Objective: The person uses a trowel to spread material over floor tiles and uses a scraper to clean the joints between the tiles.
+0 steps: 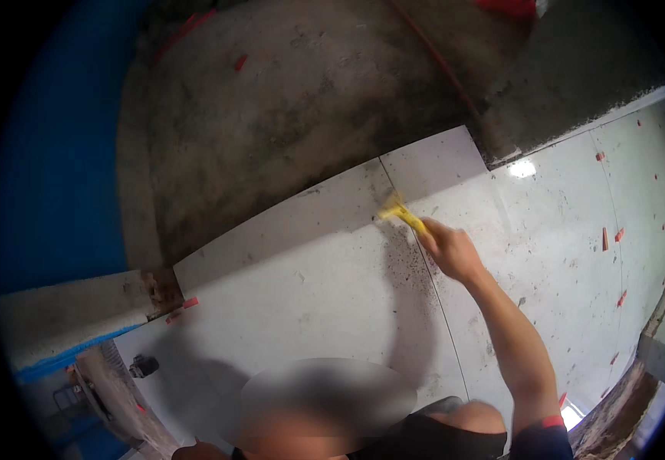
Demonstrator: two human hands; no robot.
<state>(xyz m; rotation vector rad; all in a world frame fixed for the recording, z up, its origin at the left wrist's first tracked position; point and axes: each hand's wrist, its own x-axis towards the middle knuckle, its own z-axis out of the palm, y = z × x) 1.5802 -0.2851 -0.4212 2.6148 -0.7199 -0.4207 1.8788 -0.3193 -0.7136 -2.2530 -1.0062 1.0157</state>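
Observation:
My right hand (449,249) is closed around the handle of a yellow T-shaped hand tool (410,220). The tool's wide head is blurred, so I cannot tell whether it carries a blade or bristles. It is at the dark joint between two large pale tiles (294,268), near their far edge. Dark crumbs are scattered along the joint, just nearer than the tool. My right forearm reaches in from the lower right. My left hand is out of view.
Beyond the tiles lies rough, dirty concrete (271,115), with a blue surface (64,169) at far left. Red wedges (619,234) dot the joints on the right. A raised slab (577,84) borders the tiles at upper right. A small dark object (144,366) sits at lower left.

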